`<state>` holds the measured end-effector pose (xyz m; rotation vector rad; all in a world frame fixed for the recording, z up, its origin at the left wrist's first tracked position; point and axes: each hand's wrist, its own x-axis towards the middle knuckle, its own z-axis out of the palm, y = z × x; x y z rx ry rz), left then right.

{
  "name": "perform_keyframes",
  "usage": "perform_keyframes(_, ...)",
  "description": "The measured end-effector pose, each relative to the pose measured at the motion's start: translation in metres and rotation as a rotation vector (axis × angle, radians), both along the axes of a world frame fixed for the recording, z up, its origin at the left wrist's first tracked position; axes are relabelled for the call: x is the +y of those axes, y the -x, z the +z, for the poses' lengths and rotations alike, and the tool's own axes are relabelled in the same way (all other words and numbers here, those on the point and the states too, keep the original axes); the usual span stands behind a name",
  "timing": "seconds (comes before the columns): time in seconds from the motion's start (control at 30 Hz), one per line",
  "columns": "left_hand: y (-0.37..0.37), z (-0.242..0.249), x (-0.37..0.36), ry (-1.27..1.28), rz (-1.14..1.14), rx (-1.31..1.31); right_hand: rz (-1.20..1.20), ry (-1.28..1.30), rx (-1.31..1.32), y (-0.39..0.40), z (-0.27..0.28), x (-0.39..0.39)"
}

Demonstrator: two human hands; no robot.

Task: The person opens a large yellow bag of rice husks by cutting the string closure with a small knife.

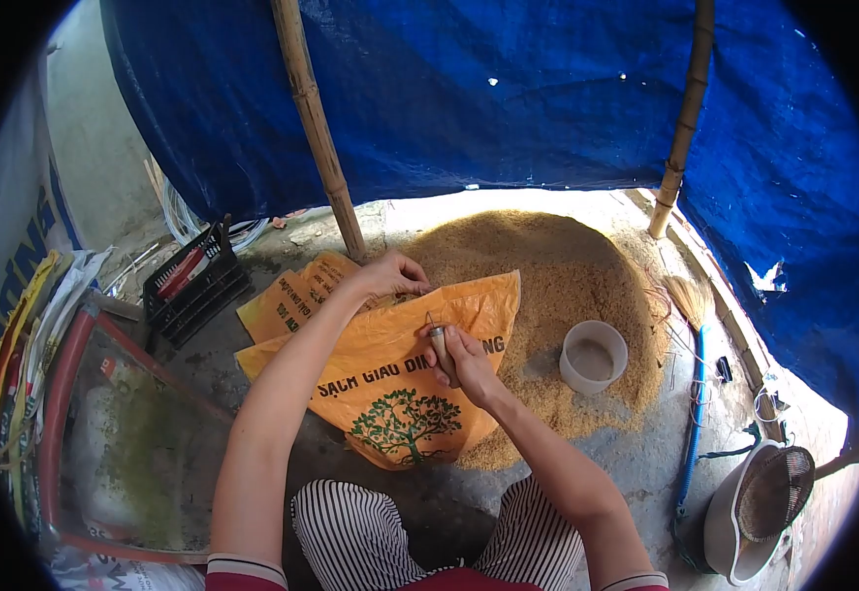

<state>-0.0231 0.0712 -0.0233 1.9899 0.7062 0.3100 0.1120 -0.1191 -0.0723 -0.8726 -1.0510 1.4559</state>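
Note:
A yellow-orange woven sack [405, 404] with black lettering and a green tree print lies across the floor in front of my knees. My right hand [464, 364] is closed around the wooden handle of an awl [442, 357], its thin metal tip against the sack below the upper edge. At that edge my left hand [393, 275] is closed, thumb and fingers pinched together. What the left fingers hold, perhaps the sack's rim or a thread, is too small to make out. Another part of orange sacking [301, 295] spreads out behind my left forearm.
Beyond the sack lies a heap of grain [547, 256], with a white plastic tub [594, 358] on it. A black tool tray [193, 286] stands left. On the right are a blue-handled broom [697, 394] and a basin [730, 512] with a sieve [776, 492]. Bamboo poles [316, 128] stand before a blue tarp [508, 89].

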Motion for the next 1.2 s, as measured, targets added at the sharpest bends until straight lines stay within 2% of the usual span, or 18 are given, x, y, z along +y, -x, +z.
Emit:
perform_keyframes(0.1,-0.002,-0.001,-0.003,-0.061,0.025,0.001,-0.030,0.007,-0.043,0.002,-0.001,0.000)
perform_keyframes(0.17,0.000,0.016,-0.014,-0.078,0.162,-0.026,-0.060,-0.004,-0.058,0.003,0.000,-0.001)
perform_keyframes(0.27,0.005,0.025,-0.018,-0.092,0.229,-0.048,-0.080,-0.023,-0.095,0.004,0.002,-0.001)
perform_keyframes(0.4,0.018,0.022,-0.012,-0.138,0.224,-0.114,-0.108,-0.038,-0.076,0.005,-0.004,0.001)
perform_keyframes(0.57,0.024,0.035,-0.024,-0.223,0.292,-0.108,-0.197,-0.153,-0.223,0.007,-0.008,0.001)
perform_keyframes(0.67,0.018,0.041,-0.029,-0.313,0.269,-0.175,-0.262,-0.212,-0.346,0.008,-0.003,-0.001)
perform_keyframes(0.93,0.008,0.066,-0.053,-0.413,0.195,-0.209,-0.292,-0.197,-0.351,0.008,0.001,-0.002)
perform_keyframes(1.2,0.004,0.066,-0.056,-0.453,0.174,-0.207,-0.331,-0.220,-0.370,0.007,-0.003,0.000)
